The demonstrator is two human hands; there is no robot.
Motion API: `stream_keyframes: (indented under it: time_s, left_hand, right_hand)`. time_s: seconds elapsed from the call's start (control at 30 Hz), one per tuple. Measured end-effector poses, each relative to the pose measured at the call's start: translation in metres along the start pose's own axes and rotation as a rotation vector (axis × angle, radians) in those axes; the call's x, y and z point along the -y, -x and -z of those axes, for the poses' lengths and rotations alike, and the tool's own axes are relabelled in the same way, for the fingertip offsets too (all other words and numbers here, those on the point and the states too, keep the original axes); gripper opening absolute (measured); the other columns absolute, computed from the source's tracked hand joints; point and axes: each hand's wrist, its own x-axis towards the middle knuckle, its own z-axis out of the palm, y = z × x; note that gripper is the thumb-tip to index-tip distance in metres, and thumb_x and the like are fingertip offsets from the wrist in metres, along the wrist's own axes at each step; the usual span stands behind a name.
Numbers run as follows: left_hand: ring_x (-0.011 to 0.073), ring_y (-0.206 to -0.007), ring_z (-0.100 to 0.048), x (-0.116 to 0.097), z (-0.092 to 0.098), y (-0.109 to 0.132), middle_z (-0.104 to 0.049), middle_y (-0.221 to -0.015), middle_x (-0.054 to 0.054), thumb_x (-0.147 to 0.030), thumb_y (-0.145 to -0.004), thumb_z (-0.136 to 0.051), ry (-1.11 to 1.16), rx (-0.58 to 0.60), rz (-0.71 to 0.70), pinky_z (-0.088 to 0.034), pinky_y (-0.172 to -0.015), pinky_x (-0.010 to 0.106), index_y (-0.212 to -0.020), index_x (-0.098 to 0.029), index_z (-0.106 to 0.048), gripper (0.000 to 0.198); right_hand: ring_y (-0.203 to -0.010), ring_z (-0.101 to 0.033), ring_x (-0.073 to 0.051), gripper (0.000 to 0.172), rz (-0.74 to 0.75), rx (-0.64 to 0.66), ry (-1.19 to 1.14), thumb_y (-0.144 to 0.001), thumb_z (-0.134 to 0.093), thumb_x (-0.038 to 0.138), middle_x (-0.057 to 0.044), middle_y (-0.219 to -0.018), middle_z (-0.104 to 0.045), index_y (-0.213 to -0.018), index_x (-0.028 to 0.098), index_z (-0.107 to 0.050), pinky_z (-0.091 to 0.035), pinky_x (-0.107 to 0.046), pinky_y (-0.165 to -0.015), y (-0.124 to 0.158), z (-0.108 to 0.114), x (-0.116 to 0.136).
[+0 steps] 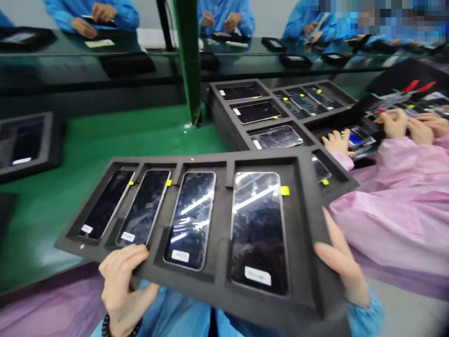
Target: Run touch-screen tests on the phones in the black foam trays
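I hold a dark foam tray (301,220) in both hands, lifted above the green bench. Its slots carry several phone screens (258,231), each with a white label and a small yellow tab. My left hand (121,276) grips the tray's near edge from below, thumb on top beside a screen (142,207). My right hand (342,267) clasps the tray's right edge, fingers wrapped under it. Both wrists show blue sleeves.
A stack of similar foam trays (242,128) with screens sits behind on the green bench (105,140). A co-worker in a pink sleeve (396,201) handles parts at the right. A green post (187,61) rises mid-bench. More people in blue work across a dark bench (70,65).
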Motion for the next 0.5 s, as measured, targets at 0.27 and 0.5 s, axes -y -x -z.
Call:
stream_keyframes:
  time_s: [0.27, 0.5]
  left_hand:
    - [0.0364, -0.120, -0.057, 0.025, 0.026, -0.006, -0.057, -0.129, 0.015, -0.032, -0.085, -0.058, -0.085, 0.134, 0.165, -0.046, -0.104, 0.057, -0.140, -0.023, -0.045, 0.057]
    - [0.0378, -0.154, -0.026, 0.025, 0.002, -0.098, -0.033, -0.160, 0.021, -0.035, -0.096, -0.049, -0.185, 0.482, -0.067, -0.022, -0.125, 0.063, -0.156, -0.016, -0.027, 0.067]
  right_hand:
    - [-0.134, -0.056, -0.030, 0.079, 0.260, 0.177, -0.071, -0.097, -0.049, 0.049, -0.016, -0.163, -0.036, -0.164, 0.021, -0.015, -0.052, -0.051, -0.107, -0.089, -0.117, 0.002]
    - [-0.134, -0.055, -0.033, 0.037, 0.444, 0.192, 0.121, -0.099, -0.050, 0.028, -0.014, -0.152, -0.050, -0.132, 0.024, -0.065, -0.049, -0.055, -0.111, -0.093, -0.145, -0.005]
